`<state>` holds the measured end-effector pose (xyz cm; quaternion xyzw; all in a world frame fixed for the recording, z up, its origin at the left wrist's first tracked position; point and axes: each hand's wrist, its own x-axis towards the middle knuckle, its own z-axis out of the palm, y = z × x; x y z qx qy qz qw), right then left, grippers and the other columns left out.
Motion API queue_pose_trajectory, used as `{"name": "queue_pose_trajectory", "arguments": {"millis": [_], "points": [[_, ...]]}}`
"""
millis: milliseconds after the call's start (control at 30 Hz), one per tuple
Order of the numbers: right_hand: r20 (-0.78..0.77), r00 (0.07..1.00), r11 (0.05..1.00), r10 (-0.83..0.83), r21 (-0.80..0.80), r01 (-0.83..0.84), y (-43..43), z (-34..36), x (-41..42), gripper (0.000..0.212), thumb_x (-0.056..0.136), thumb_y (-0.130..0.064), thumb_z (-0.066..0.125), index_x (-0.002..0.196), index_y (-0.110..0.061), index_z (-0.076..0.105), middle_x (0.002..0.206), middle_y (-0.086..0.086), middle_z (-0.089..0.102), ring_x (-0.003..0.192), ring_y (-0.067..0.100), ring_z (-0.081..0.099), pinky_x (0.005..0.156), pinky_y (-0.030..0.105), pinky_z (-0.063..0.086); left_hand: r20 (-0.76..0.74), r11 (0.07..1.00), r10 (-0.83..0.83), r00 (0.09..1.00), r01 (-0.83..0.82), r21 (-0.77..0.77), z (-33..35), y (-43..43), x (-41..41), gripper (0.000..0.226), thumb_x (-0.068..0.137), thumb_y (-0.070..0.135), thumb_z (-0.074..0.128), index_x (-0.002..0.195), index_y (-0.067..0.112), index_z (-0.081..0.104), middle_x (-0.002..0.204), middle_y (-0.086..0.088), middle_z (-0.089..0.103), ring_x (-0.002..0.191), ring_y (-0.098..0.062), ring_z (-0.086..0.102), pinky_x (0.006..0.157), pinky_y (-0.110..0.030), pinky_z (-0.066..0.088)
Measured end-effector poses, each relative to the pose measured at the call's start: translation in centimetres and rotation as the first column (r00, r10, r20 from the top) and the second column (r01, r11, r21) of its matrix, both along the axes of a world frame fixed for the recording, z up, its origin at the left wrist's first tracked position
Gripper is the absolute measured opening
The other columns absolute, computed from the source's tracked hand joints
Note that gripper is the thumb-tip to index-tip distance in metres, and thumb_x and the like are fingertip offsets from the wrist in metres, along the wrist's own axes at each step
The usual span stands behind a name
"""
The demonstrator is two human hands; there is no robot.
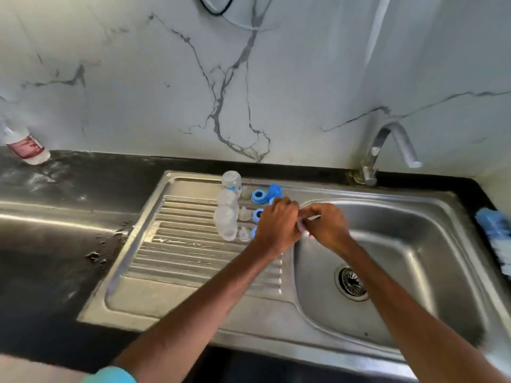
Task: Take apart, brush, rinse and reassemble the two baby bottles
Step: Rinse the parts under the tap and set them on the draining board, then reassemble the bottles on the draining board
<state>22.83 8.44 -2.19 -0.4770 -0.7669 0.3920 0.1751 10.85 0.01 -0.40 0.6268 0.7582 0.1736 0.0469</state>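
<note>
1. Head view: my left hand [276, 223] and right hand [327, 228] meet over the sink [193, 322], where drainboard [193, 258] meets basin. Both are curled around a small pale piece [302, 224], too blurred to name.
2. The clear bottles [226, 217] sit near the drainboard's far edge, left of my left hand, with teats [244, 214] and blue rings [259, 196] between.

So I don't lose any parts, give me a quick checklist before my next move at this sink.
1. Clear bottles on the drainboard, rings off: ok.
2. Blue rings and nipples laid beside them: ok.
3. Tap running for rinsing: not ok, no water visible.
4. Blue brush within reach, right of the basin: ok.
5. What left hand and right hand pinch: cannot tell, a small pale part.
</note>
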Motion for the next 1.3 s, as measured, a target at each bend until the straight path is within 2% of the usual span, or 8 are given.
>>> {"name": "queue_pose_trajectory", "arguments": {"millis": [167, 300, 467, 633, 800, 1000, 1067, 1300], "points": [[0.051, 0.999, 0.996, -0.016, -0.085, 0.020, -6.1, 3.7, -2.3, 0.021, 0.083, 0.001, 0.067, 0.091, -0.011, 0.081, 0.098, 0.002, 0.079, 0.084, 0.012, 0.069, 0.071, 0.005, 0.045, 0.074, 0.999, 0.034, 0.997, -0.035, 0.010, 4.2, -5.8, -2.9, 0.029, 0.088, 0.007, 0.063, 0.116, 0.004, 0.068, 0.117, -0.014, 0.068, 0.115, -0.034, 0.060, 0.096, -0.042, 0.048], [0.064, 0.992, 0.971, -0.113, -0.204, 0.124, -11.8, 4.2, -4.1, 0.019, 0.086, -0.005, 0.066, 0.089, -0.014, 0.082, 0.097, 0.000, 0.080, 0.086, 0.015, 0.073, 0.076, 0.015, 0.052, 0.069, 0.984, 0.162, 0.984, -0.167, 0.069, 4.8, -9.4, -6.5, 0.027, 0.083, 0.010, 0.056, 0.107, 0.005, 0.068, 0.103, -0.014, 0.067, 0.101, -0.036, 0.061, 0.086, -0.046, 0.050], [0.073, 0.965, 0.937, -0.252, -0.231, 0.262, -15.8, 4.0, -4.3, 0.017, 0.085, -0.003, 0.067, 0.088, -0.012, 0.082, 0.091, -0.002, 0.080, 0.077, 0.009, 0.070, 0.063, -0.003, 0.038, 0.044, 0.951, 0.308, 0.950, -0.306, -0.038, 3.4, -12.6, -10.0, 0.049, 0.080, 0.017, 0.078, 0.125, 0.007, 0.060, 0.124, -0.012, 0.060, 0.117, -0.030, 0.054, 0.097, -0.039, 0.047], [0.092, 0.946, 0.918, -0.310, -0.232, 0.323, -15.0, 5.0, -4.3, 0.020, 0.084, -0.005, 0.067, 0.092, -0.017, 0.082, 0.082, -0.005, 0.077, 0.070, 0.009, 0.067, 0.069, 0.006, 0.048, 0.310, 0.893, 0.448, 0.839, -0.398, -0.212, 3.2, -11.6, -11.1, 0.074, 0.080, 0.048, 0.080, 0.133, 0.008, 0.048, 0.135, -0.012, 0.049, 0.124, -0.031, 0.048, 0.094, -0.047, 0.049], [0.086, 0.942, 0.924, -0.325, -0.182, 0.336, -12.9, 5.8, -5.2, 0.018, 0.084, -0.008, 0.071, 0.090, -0.022, 0.081, 0.076, -0.014, 0.072, 0.066, -0.008, 0.063, 0.062, -0.004, 0.039, 0.431, 0.853, 0.521, 0.736, -0.435, -0.288, 2.8, -9.8, -11.0, 0.077, 0.080, 0.053, 0.081, 0.131, 0.009, 0.045, 0.131, -0.010, 0.051, 0.122, -0.030, 0.053, 0.094, -0.046, 0.051], [0.108, 0.955, 0.941, -0.276, -0.172, 0.291, -11.7, 5.3, -6.1, 0.013, 0.085, -0.009, 0.073, 0.090, -0.017, 0.082, 0.079, -0.010, 0.076, 0.055, -0.008, 0.061, 0.069, 0.007, 0.051, 0.466, 0.839, 0.544, 0.698, -0.458, -0.294, 2.2, -8.8, -10.5, 0.064, 0.082, 0.044, 0.079, 0.123, 0.008, 0.045, 0.125, -0.011, 0.054, 0.115, -0.032, 0.056, 0.088, -0.050, 0.053], [0.111, 0.958, 0.943, -0.263, -0.179, 0.279, -11.4, 5.2, -6.4, 0.012, 0.086, -0.009, 0.073, 0.092, -0.014, 0.083, 0.084, -0.006, 0.079, 0.057, -0.005, 0.062, 0.078, 0.022, 0.058, 0.477, 0.835, 0.550, 0.686, -0.470, -0.287, 1.9, -8.8, -10.6, 0.061, 0.083, 0.043, 0.079, 0.123, 0.009, 0.046, 0.123, -0.011, 0.056, 0.114, -0.031, 0.056, 0.087, -0.050, 0.053], [0.105, 0.962, 0.939, -0.253, -0.215, 0.270, -10.3, 4.9, -7.4, 0.013, 0.089, -0.009, 0.071, 0.094, -0.011, 0.082, 0.083, -0.002, 0.078, 0.068, 0.009, 0.070, 0.083, 0.037, 0.062, 0.509, 0.861, 0.501, 0.700, -0.461, -0.215, 0.9, -10.3, -11.4, 0.054, 0.082, 0.036, 0.081, 0.121, 0.011, 0.052, 0.118, -0.005, 0.058, 0.108, -0.025, 0.057, 0.084, -0.045, 0.053]]}}
